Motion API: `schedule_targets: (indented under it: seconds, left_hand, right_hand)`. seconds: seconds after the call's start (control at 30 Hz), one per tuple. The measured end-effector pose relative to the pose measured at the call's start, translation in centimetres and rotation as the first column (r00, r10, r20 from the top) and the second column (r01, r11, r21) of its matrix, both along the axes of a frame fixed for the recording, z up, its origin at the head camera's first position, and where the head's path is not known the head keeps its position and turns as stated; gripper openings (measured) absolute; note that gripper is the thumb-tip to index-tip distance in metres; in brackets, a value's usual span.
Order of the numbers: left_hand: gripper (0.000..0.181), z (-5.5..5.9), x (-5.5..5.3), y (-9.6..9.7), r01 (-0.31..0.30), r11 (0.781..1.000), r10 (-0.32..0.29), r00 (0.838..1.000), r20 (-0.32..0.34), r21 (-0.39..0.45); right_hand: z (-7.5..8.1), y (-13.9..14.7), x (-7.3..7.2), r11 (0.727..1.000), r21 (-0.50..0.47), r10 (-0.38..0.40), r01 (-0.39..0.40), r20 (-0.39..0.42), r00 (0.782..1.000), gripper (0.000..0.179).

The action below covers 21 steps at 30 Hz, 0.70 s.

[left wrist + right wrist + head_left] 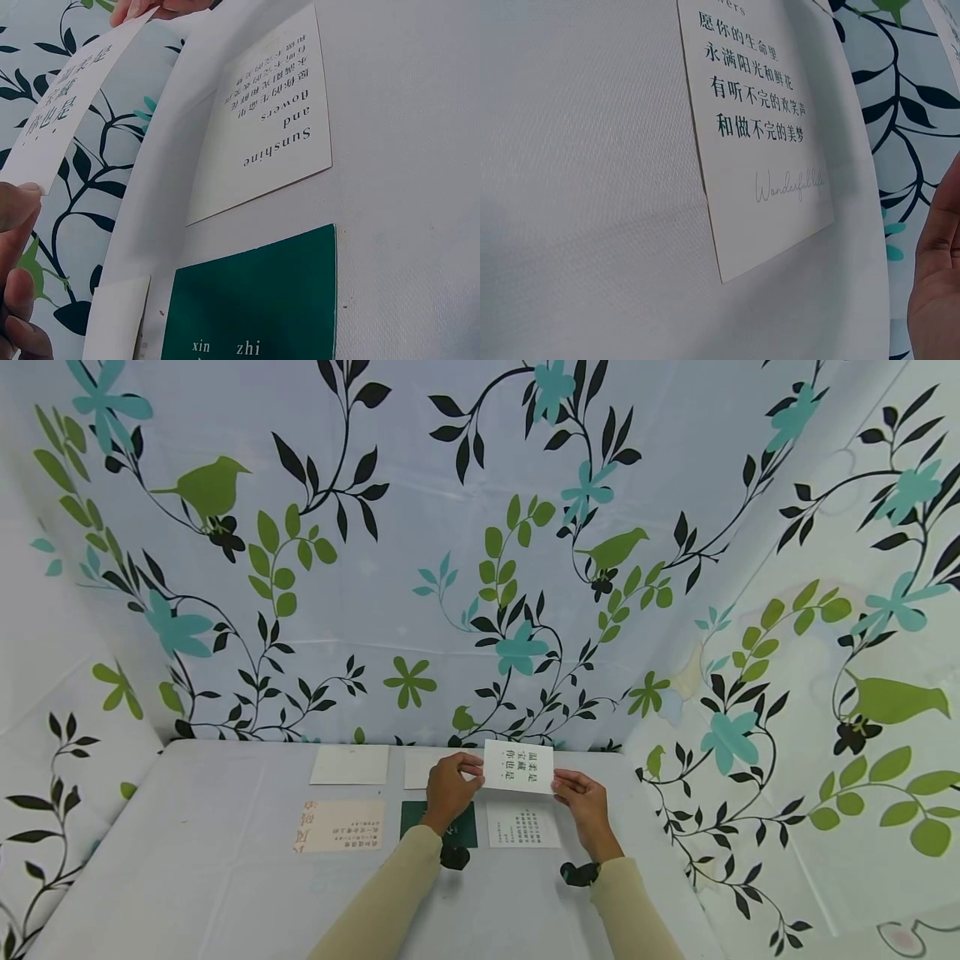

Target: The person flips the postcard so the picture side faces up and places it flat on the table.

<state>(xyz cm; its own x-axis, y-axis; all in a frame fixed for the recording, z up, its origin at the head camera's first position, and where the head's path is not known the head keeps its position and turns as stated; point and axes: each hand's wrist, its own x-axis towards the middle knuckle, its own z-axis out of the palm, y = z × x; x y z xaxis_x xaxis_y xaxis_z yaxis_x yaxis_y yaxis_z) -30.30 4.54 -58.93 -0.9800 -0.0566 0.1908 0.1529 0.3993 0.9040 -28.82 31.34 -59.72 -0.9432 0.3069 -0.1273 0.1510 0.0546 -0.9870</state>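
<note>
Both hands hold up a white card printed with dark Chinese characters, raised over the back of the table. My left hand pinches its left edge between thumb and fingers. At the lower right corner, my right hand pinches it too. Just below, a white card with lines of small text lies flat; "Sunshine and flowers" shows on it in the left wrist view. A dark green card lies beside it, partly covered by the left hand and wrist in the head view.
A cream card with orange print lies on the left of the white table. Behind it is a blank pale card, and another pale card is partly behind the left hand. A patterned cloth hangs at the back edge.
</note>
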Motion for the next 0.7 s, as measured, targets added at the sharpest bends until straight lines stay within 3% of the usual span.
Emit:
schedule_targets:
  seconds: [0.7]
  left_hand:
    - [0.038, -0.10, -0.14, -0.13, 0.066, 0.998, -0.068, 0.994, 0.088, 0.022]
  right_hand:
    - [0.30, 0.38, 0.43, 0.997, -0.046, 0.061, -0.058, 0.054, 0.997, 0.042]
